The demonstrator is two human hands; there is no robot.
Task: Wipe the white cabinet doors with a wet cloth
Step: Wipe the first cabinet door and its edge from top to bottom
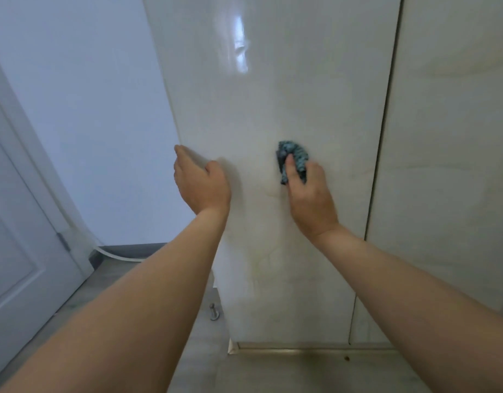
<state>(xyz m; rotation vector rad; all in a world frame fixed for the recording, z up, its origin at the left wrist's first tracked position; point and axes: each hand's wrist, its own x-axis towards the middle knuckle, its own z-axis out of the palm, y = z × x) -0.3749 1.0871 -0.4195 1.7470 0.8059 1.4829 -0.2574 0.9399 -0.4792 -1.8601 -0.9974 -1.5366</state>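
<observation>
The right hand (308,194) covers the lower half of the bunched blue cloth (294,158), and its fingers past the thumb are tucked out of sight behind the cloth. The left hand (200,182) shows only its back, so whether its fingertips touch the left cabinet door (273,80) can't be told. Above both hands that door runs off the top edge. The right cabinet door (448,137), beyond the right hand, is cut by the right edge. Both forearms leave the bottom.

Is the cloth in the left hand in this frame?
No. The right hand grips the blue cloth against the cabinet door, while the left hand holds no cloth.
</observation>
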